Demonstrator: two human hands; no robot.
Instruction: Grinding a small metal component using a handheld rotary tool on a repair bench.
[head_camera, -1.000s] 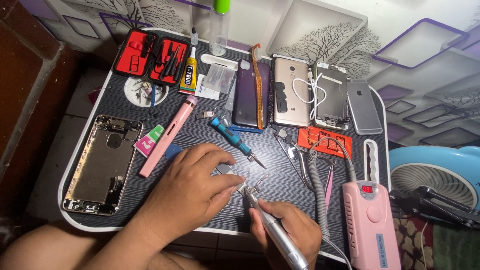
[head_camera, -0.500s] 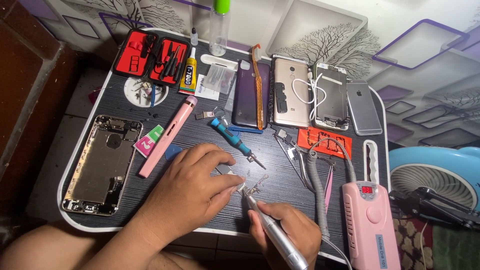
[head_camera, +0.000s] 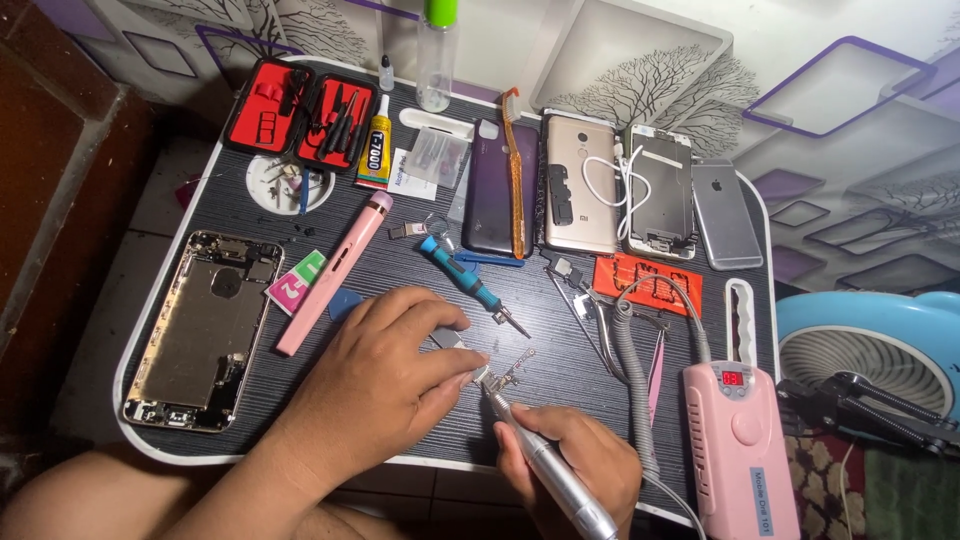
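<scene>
My left hand (head_camera: 385, 375) presses down on a small metal phone part (head_camera: 452, 341) on the dark table (head_camera: 560, 370), fingertips pinching it. My right hand (head_camera: 580, 465) grips a silver rotary grinder pen (head_camera: 555, 475) like a pencil, and its tip touches the part right at my left fingertips. A small flex piece (head_camera: 515, 365) lies just right of the tip. A coiled grey cord (head_camera: 630, 370) runs from the pen to a pink control box (head_camera: 738, 440) at the right.
An open phone frame (head_camera: 205, 330) lies at the left, a pink pen-shaped tool (head_camera: 333, 272) and a blue screwdriver (head_camera: 470, 283) sit above my hands. Several phones and back covers (head_camera: 580, 185) line the far edge, beside a red tool case (head_camera: 300, 110), a glue tube (head_camera: 375, 145) and a bottle (head_camera: 436, 55).
Both hands stay in place; the grinder tip has shifted only slightly against the part.
</scene>
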